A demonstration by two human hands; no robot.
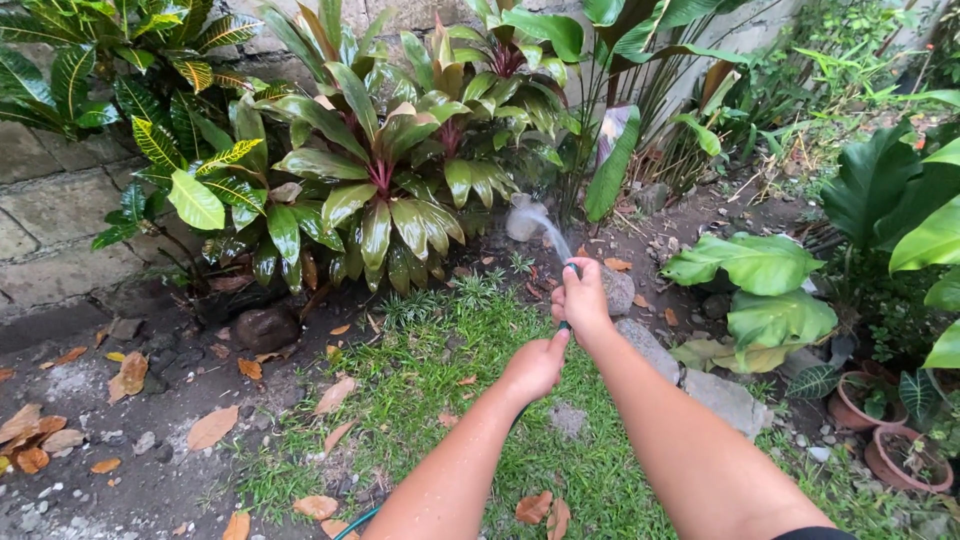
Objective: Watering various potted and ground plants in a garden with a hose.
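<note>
Above the grass patch [440, 400], both hands are closed on a thin green hose [566, 325] — right hand [582, 300] at the spraying tip, left hand [535, 365] just behind. It looks light, limp and wet-slick — best gripped near the end.

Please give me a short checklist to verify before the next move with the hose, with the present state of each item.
1. Right hand grips the hose end: ok.
2. Left hand holds the hose just behind it: ok.
3. Water spray leaves the end, toward the red-green plant: ok.
4. Spray lands at the plant's base: cannot tell.
5. Hose free of kinks: cannot tell; only a green piece shows at the bottom edge.
6. Stones lie close under the right arm: not ok for footing, perhaps.
</note>
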